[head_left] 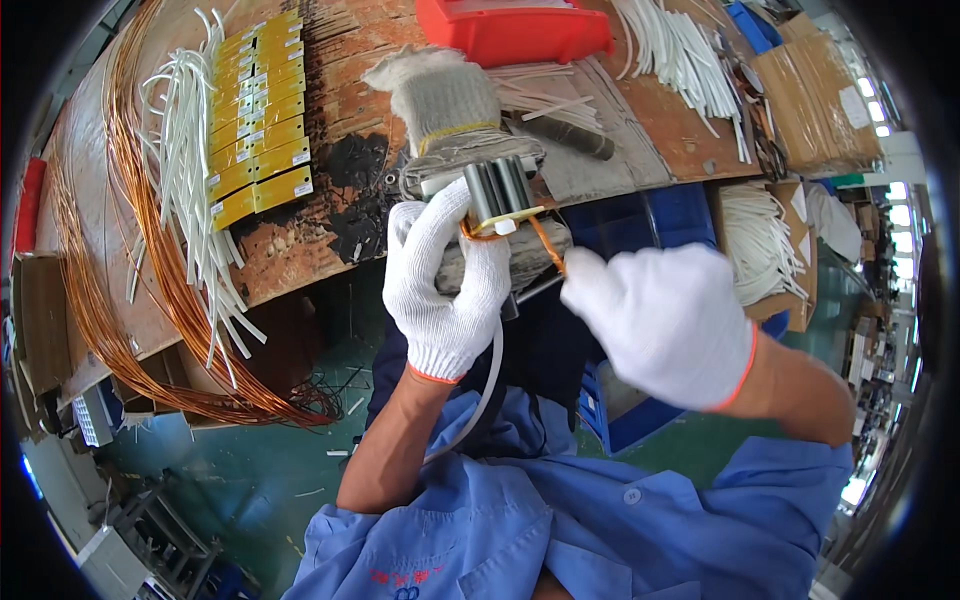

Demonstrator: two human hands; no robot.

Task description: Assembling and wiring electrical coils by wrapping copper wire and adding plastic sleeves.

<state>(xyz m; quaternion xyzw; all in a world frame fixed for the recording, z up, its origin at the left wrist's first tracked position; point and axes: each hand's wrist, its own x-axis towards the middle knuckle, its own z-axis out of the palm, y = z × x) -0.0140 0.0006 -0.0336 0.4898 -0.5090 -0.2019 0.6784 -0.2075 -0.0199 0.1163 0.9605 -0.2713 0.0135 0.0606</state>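
Observation:
My left hand (445, 290), in a white knit glove with an orange cuff, holds a small coil part between thumb and fingers. Several dark grey cylinders (500, 188) stand side by side on the part's thin yellow plate (518, 216). A small white piece (505, 227) sits below the plate. From the plate's right end an orange-copper wire bundle (547, 244) slants down to my right hand (660, 325), a gloved fist closed round its end. Directly behind the part is a cloth-wrapped block (455, 105) at the bench edge.
Yellow plates (258, 125) lie in rows on the worn wooden bench (345, 60), beside white tubes (180, 140) and long copper wires (150, 235) hanging over its edge. A red bin (515, 35) stands at the back. Right are cardboard boxes (815, 95) and blue crates (640, 225).

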